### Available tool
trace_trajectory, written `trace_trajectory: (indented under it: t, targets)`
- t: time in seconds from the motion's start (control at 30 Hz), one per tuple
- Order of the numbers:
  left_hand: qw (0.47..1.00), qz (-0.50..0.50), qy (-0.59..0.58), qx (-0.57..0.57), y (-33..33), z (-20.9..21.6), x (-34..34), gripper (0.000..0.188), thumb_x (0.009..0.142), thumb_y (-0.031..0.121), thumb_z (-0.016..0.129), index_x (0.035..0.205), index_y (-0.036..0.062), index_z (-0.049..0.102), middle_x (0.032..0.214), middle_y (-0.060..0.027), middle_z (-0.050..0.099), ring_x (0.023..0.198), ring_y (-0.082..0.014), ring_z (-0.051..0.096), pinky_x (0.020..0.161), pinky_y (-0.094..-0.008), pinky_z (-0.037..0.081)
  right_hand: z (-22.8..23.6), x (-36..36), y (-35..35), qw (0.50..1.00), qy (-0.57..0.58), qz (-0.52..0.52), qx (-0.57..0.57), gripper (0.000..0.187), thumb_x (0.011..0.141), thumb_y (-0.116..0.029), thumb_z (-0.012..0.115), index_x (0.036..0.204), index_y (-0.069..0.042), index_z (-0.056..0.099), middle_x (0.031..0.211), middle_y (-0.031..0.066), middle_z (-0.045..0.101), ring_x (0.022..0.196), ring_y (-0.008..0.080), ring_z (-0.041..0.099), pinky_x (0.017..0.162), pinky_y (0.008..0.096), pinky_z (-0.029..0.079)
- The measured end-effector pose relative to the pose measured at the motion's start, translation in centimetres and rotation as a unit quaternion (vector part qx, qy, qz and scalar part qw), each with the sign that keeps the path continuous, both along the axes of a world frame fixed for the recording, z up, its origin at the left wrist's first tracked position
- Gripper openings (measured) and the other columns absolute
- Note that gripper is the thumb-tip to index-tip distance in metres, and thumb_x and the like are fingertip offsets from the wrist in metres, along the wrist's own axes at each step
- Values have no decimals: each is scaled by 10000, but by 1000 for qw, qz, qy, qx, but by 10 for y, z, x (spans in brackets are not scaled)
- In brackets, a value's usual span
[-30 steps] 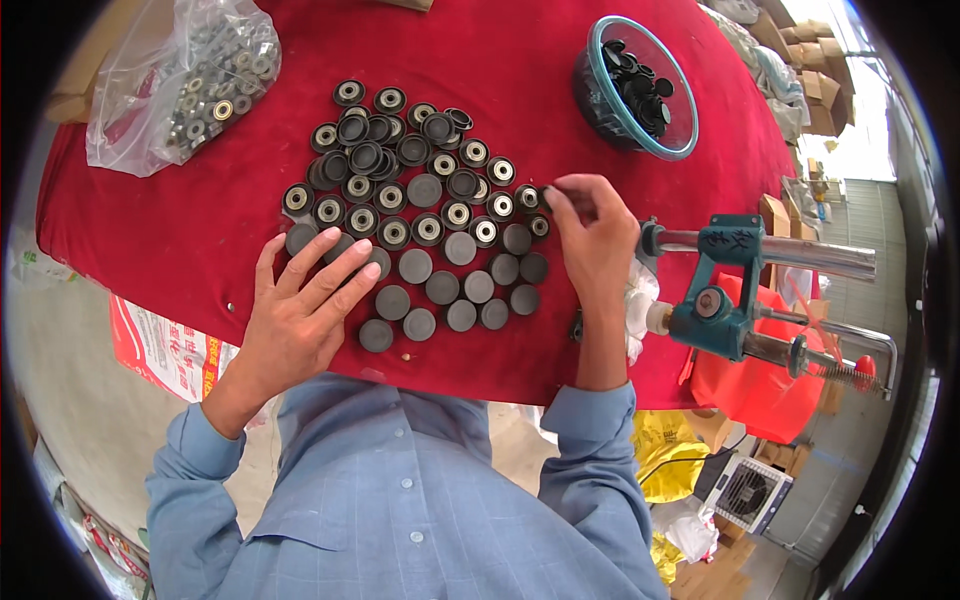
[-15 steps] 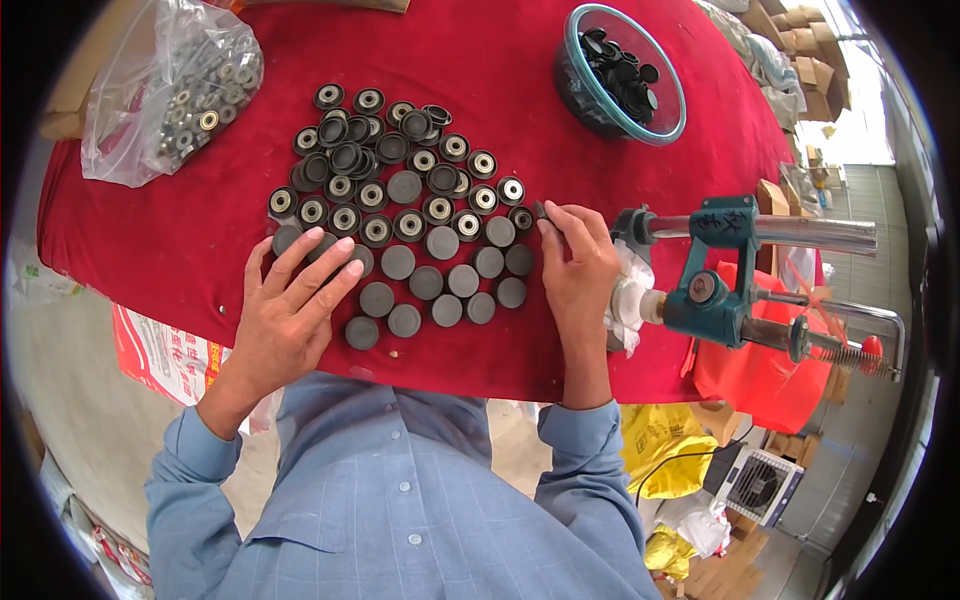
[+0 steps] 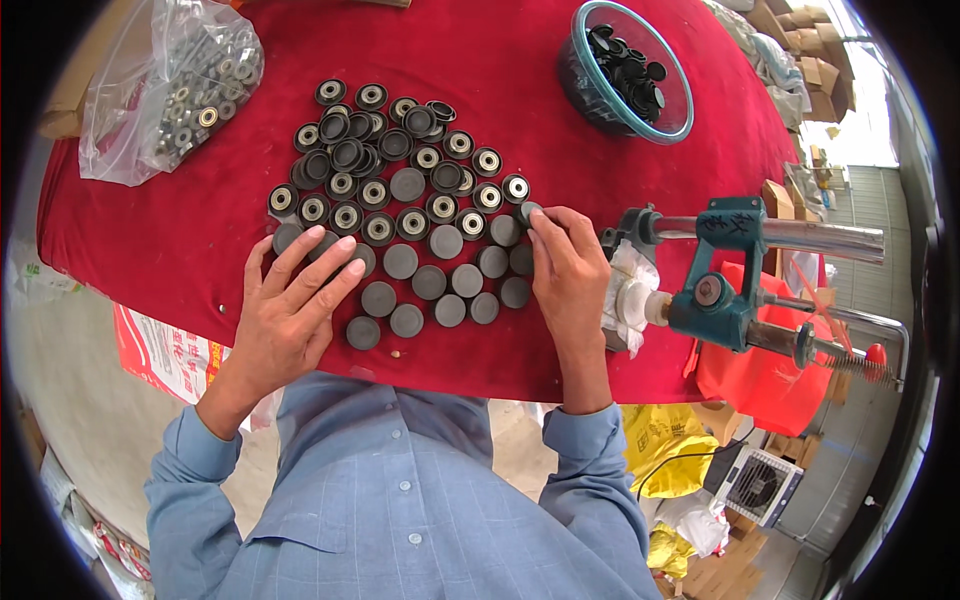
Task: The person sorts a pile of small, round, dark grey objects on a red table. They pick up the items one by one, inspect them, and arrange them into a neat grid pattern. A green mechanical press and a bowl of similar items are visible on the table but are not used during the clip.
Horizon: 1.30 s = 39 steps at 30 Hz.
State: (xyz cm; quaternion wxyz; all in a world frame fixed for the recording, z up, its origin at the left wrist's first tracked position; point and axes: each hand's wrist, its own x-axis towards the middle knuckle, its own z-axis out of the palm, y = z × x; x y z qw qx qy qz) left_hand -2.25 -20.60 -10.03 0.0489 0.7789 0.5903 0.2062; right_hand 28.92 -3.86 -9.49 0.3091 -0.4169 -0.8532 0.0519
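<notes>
My right hand (image 3: pixel 568 275) has its thumb and fingertips closed on a round dark grey cap (image 3: pixel 528 212), which now lies flat at the right edge of the group. What is under this cap is hidden. My left hand (image 3: pixel 290 310) rests with fingers apart over a few grey caps (image 3: pixel 287 237) at the left, gripping nothing. Between the hands lie several plain grey caps (image 3: pixel 445 241). Beyond them are several black cups with metal bearings (image 3: pixel 378 229) in their middles. Loose black caps (image 3: pixel 347 154) are heaped among the far ones.
A blue-green hand press (image 3: pixel 720 285) stands at the right. A clear bowl of black caps (image 3: pixel 690 110) sits at the far right, and a plastic bag of metal bearings (image 3: pixel 200 95) at the far left. Red cloth (image 3: pixel 480 60) covers the table.
My right hand has moved slightly left and lowered the cap from tilted to flat, over the bearing cup at the group's right edge. My left hand has stayed in place.
</notes>
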Motion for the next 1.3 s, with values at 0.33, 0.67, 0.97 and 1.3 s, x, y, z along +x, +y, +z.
trace_trajectory:
  t: [0.33,0.67,0.97,1.3]
  targets:
    - [1000,-3,-4,-4,1,2,0,637,868,-42,659,1478,138,701,1622,-69,609,1563,-349,480,1249,-625,321,-1,5,2,1000,-18,7,-15,240,921,54,750,1152,0,780,1141,131,741,1017,313,743,861,421,627]
    - [1000,-4,0,-3,0,0,0,639,872,-45,645,1483,134,695,1625,-77,607,1561,-361,484,1242,-628,330,-5,10,-17,998,-67,0,-19,407,861,108,694,1246,6,779,1302,168,728,1091,320,755,918,413,644]
    - [1000,2,-2,11,1,0,0,659,866,-19,695,1499,166,690,1637,-30,594,1562,-311,478,1253,-617,315,23,-5,-8,985,-170,-8,21,358,843,9,729,1199,-16,744,1272,113,709,1139,327,703,945,445,579]
    - [1000,9,-11,9,-1,-1,0,662,873,-30,674,1509,156,678,1647,-80,584,1564,-317,489,1280,-618,283,17,-87,16,997,-64,0,-47,286,916,-214,852,1144,-63,769,1093,99,711,1010,317,698,873,467,542]
